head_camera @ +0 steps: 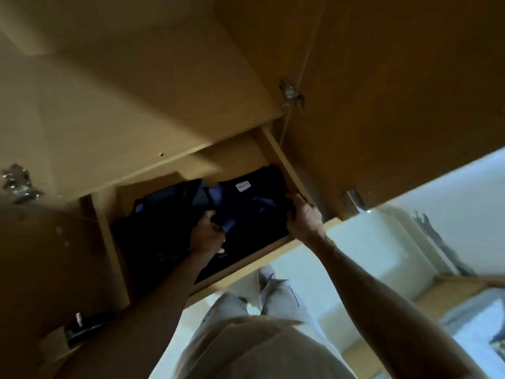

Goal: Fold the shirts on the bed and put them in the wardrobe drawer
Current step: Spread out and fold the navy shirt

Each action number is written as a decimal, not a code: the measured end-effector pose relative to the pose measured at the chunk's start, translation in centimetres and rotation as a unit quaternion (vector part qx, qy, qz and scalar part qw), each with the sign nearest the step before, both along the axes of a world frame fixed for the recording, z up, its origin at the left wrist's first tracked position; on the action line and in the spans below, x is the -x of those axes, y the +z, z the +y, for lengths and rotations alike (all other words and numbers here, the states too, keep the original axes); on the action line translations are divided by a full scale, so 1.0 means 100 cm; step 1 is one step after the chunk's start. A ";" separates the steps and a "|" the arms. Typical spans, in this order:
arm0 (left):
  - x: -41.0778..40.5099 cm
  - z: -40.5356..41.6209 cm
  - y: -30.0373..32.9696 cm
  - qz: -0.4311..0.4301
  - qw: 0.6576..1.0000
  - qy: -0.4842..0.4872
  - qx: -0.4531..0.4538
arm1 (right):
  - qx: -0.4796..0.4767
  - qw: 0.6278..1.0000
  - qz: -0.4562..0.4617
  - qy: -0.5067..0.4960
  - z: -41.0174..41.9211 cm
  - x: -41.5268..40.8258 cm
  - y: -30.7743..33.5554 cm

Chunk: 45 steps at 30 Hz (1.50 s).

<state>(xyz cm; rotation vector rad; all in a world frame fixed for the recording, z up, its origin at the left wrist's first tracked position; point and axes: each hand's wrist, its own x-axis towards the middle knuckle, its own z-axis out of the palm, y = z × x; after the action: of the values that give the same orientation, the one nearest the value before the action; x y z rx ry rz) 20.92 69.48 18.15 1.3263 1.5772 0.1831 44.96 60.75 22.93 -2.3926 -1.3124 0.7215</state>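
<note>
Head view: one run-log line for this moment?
phase: placing | folded dark shirt in drawer | left hand grips its left edge | right hand grips its right edge

Dim, warm cast over most of my head view; the tan wooden wardrobe interior (136, 91) sits in soft brown shade with broad, diffuse shadow bands across its panels. Brightest zone is lower right, where the pale floor (369, 242) goes bluish-white and nearly blown out, so light enters from that side. The open wooden drawer (273, 253) is the darkest area: the folded dark navy shirts (246, 214) lose nearly all detail, only a small white label (244, 186) reading clearly. Overall soft, with motion smear on the metal hinges (291, 95). Wide-angle bending curves straight edges toward the frame borders.
</note>
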 end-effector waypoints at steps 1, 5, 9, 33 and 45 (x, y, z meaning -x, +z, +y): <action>0.000 0.000 0.011 0.012 0.999 -0.015 -0.028 | -0.035 0.998 0.019 -0.045 -0.012 0.003 0.003; -0.010 -0.007 0.045 0.021 0.988 -0.070 -0.138 | -0.143 0.971 0.052 -0.185 -0.066 0.018 0.012; -0.028 -0.041 0.066 -0.049 0.968 -0.160 -0.189 | -0.177 0.942 0.065 -0.278 -0.135 0.037 0.004; -0.029 -0.568 -0.129 0.001 0.614 -0.784 0.091 | 0.056 0.639 0.204 -0.740 -0.718 0.337 -0.197; 0.040 -0.668 -0.378 0.009 0.347 -0.924 -0.161 | 0.231 0.767 0.163 -0.576 -0.790 0.348 -0.411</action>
<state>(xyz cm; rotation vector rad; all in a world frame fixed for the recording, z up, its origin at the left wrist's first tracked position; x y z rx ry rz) 16.95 2.64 -19.65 2.5231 -0.8290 -0.9902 10.15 -18.25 -18.20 -2.5930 0.6154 0.9894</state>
